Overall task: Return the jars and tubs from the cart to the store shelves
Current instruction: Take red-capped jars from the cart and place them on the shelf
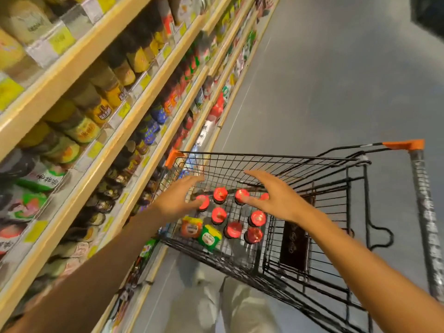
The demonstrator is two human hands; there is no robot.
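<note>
A black wire cart with orange corners stands beside the shelves. Several dark jars with red lids stand upright on its floor. At the near left of the basket sit an orange tub and a green tub. My left hand hovers over the leftmost red lids, fingers spread, holding nothing. My right hand hangs over the right-hand jars, also spread and empty, its fingers covering part of two lids.
Wooden store shelves packed with jars, tubs and bottles run along the left, with yellow price tags on their edges. The grey aisle floor stretches ahead and to the right. The cart's handle is on the right.
</note>
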